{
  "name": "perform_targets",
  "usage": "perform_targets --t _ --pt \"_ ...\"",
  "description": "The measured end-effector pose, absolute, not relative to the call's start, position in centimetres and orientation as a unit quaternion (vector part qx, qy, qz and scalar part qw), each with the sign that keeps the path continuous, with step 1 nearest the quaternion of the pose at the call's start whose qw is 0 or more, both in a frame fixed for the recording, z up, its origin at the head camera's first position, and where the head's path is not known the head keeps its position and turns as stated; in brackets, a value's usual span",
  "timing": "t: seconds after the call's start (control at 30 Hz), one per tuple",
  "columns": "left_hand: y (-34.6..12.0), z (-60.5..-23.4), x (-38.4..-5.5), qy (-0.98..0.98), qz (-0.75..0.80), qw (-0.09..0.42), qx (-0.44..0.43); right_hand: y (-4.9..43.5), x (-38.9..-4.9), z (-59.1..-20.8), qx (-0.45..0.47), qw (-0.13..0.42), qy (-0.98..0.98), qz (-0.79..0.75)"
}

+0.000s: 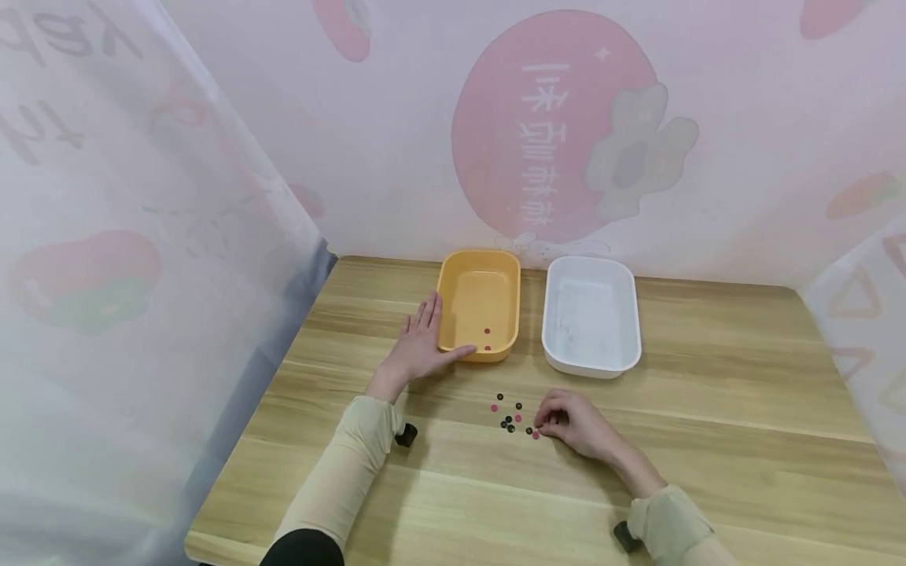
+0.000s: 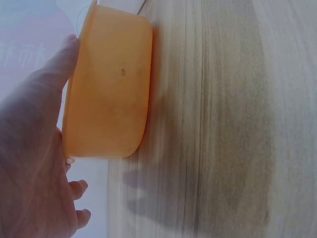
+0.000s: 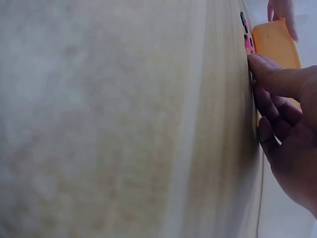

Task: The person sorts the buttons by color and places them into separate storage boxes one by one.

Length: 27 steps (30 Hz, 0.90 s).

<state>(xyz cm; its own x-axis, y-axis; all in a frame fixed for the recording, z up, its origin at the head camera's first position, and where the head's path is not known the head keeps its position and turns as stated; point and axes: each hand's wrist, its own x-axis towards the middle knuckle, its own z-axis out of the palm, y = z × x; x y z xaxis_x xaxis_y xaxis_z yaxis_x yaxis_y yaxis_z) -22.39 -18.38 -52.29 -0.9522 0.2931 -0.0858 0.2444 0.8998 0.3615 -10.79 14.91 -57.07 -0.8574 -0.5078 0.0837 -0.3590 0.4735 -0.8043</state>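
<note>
Left fingers (image 1: 432, 311) spread, right fingers (image 1: 551, 403) curl, pinch unclear; printed cloth (image 1: 382, 157) backs woodgrain tabletop (image 1: 467, 503).

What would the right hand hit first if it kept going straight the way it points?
Most likely the pink disc right at the fingers of the right hand, then the black disc beside it. Whether they already touch the pink one is unclear.
</note>
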Motion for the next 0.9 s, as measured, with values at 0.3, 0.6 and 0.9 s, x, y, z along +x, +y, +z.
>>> perform_targets --t 0.3,0.6,0.9 --pt "-18.33 -52.14 -22.27 0.973 0.176 0.065 0.136 14.25 -10.75 -56.9 -0.25 0.077 0.867 -0.424" --pt "-18.33 -52.27 -22.33 0.973 0.175 0.07 0.135 14.4 -10.63 -56.88 -0.195 0.093 0.856 -0.47" --pt "-18.41 -52.34 -22.48 0.973 0.171 0.071 0.138 15.08 -10.51 -56.64 -0.178 0.093 0.835 -0.512"
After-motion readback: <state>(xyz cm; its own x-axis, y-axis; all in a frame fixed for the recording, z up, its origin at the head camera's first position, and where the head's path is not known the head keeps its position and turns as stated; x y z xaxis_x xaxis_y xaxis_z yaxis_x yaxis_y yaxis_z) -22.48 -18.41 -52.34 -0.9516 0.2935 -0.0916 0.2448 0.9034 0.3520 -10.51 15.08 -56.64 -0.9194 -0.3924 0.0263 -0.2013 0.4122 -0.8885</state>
